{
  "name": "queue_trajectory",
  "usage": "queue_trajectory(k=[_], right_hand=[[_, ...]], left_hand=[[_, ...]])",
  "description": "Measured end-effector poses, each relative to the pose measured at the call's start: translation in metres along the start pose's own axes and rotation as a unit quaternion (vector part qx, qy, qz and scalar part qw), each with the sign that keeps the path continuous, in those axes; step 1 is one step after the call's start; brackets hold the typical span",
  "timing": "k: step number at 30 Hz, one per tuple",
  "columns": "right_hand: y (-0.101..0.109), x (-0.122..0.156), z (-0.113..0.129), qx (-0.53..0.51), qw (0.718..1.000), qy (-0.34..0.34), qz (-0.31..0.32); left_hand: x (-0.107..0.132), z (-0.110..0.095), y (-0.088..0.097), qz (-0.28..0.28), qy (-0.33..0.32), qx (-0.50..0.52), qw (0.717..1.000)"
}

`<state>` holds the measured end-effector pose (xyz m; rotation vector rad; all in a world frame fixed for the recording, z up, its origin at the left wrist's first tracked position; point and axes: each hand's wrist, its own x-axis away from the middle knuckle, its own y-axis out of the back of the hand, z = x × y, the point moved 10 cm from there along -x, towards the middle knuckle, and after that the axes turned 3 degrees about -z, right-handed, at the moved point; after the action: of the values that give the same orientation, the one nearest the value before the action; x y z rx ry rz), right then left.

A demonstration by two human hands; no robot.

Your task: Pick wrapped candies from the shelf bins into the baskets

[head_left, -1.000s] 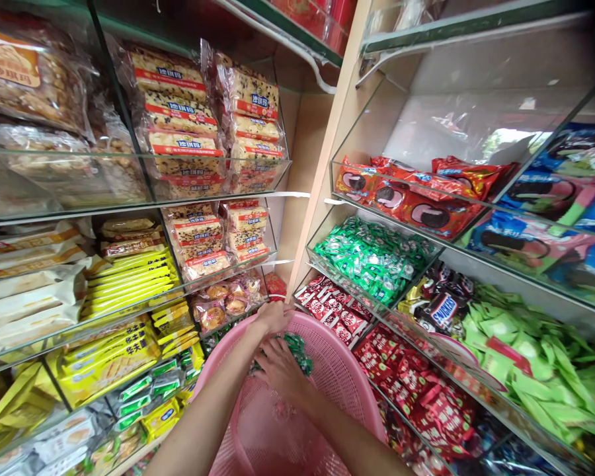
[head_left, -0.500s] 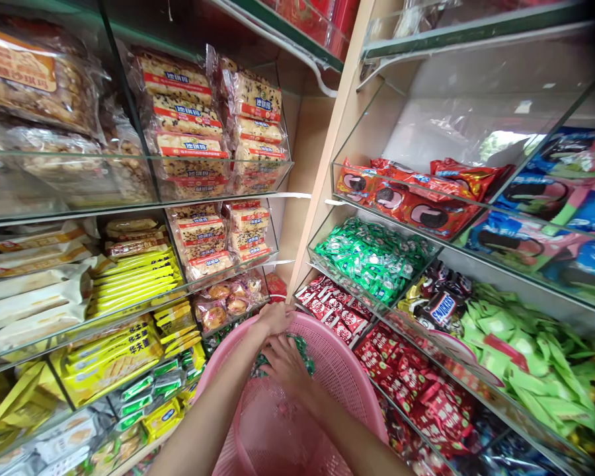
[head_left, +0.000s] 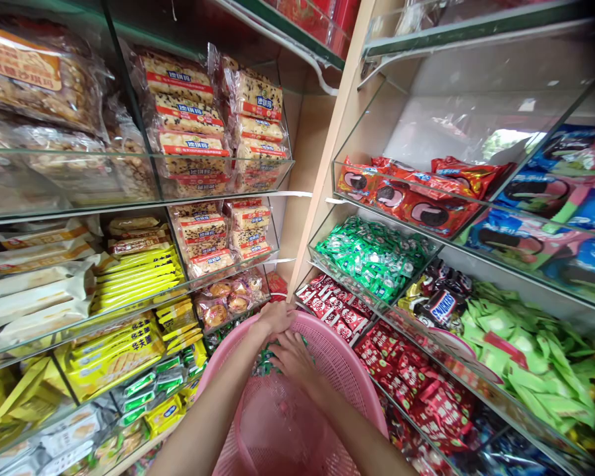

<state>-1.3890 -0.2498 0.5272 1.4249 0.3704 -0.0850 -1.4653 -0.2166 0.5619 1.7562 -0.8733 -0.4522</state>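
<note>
Two hands are working at the basket (head_left: 368, 383): the left hand (head_left: 276, 317) is lying over the far rim, fingers mostly hiding, so can't tell how firmly it's gripping; the right hand (head_left: 293, 357) is reaching inside just beside it, back facing up, fingers spreading loosely over the green packs (head_left: 265, 363), and can't tell if any are being pinched underneath. Basket is sitting in the corner between both shelf banks, mouth facing up; its support isn't showing. Packs are lying at its far side, partly hiding under the right hand. Basket is looking like thin perforated plastic: probably light, springy, flexing if pulled from one side. Rim is looking stiffest, so I'm favouring hooking fingers under it at opposite points. Packs are looking small, light and slick, so likely sliding over each other; scooping from below should be beating pinching singles. Fillings aren't showing, so I'm assuming some crush risk and a gentle squeeze. Similar-looking green sweets (head_left: 369, 254) are filling a bin up and to the right, red packs (head_left: 337, 307) are lying just below, buns (head_left: 228, 297) are sitting on the left.
</note>
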Motion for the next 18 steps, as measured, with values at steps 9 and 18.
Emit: queue_trajectory(k=[9, 18], right_hand=[[-0.008, -0.006, 0.013, 0.015, 0.999, 0.03, -0.04], [-0.001, -0.003, 0.025, -0.014, 0.999, 0.046, -0.002]], left_hand=[[0.003, -0.004, 0.005, 0.002, -0.002, 0.001, 1.0], [0.005, 0.001, 0.007, -0.004, 0.004, 0.007, 1.0]])
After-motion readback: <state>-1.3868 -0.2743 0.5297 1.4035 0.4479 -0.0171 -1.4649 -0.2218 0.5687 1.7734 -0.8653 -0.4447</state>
